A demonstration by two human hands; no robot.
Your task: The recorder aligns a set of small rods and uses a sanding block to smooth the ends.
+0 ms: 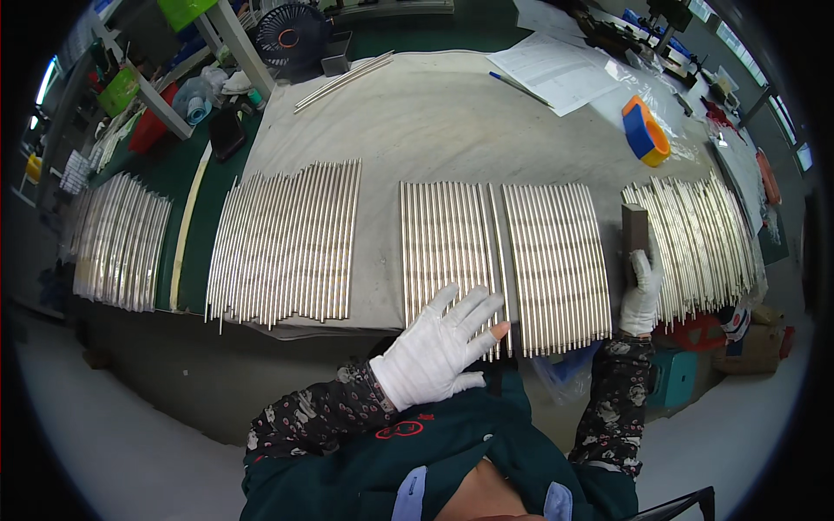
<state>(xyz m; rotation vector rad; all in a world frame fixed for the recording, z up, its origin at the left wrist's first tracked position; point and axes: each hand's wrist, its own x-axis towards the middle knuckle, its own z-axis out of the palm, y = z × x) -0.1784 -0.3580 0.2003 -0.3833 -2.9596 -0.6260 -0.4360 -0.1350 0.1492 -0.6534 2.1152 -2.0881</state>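
Observation:
My left hand (440,346), in a white glove with one bare fingertip, is spread over the near ends of a row of thin silvery metal rods (443,234). One rod (499,252) lies a little apart to the right of that row. My right hand (641,293), gloved too, is closed round the lower end of a dark rectangular block (635,227). The block stands between a second neat row of rods (558,269) and a looser heap of rods (699,247) at the right.
Farther left lie an uneven row of rods (287,247) and a wrapped bundle (123,243). Across the grey cloth (408,113) are a few loose rods (343,82), a fan (291,39), paper sheets (560,74), a pen (519,89) and a blue-and-orange tape roll (645,132).

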